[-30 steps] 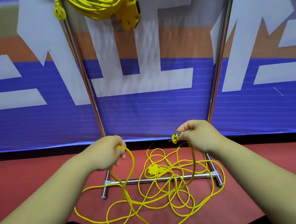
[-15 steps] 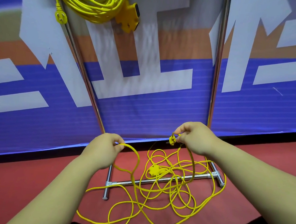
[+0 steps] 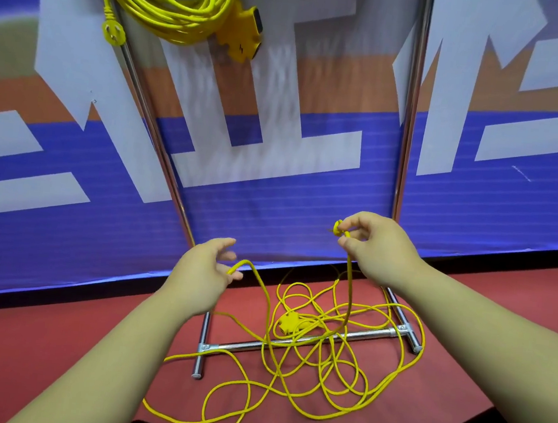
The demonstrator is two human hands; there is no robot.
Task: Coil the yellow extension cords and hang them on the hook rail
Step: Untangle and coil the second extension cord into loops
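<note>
Coiling barely begun: R hand (image 3: 374,251) pinches the plug (image 3: 337,226) of the cord (image 3: 304,357), L hand (image 3: 203,272) loose-fingered w/ a bend of cord at its tips, rest tangled on floor (image 3: 53,343) over a base bar (image 3: 241,344) — next, L must feed a loop to R w/o snagging bar; another coil (image 3: 174,13) hangs up top.

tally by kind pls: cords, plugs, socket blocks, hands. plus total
Yellow cords: 2, coiled cord hanging up top, loose cord trailing to the floor
Plugs: 2, hanging plug, held plug pinched by the right hand
Socket blocks: 2, upper socket block, floor socket block
Hands: 2, left hand, right hand
Total: 8
</note>
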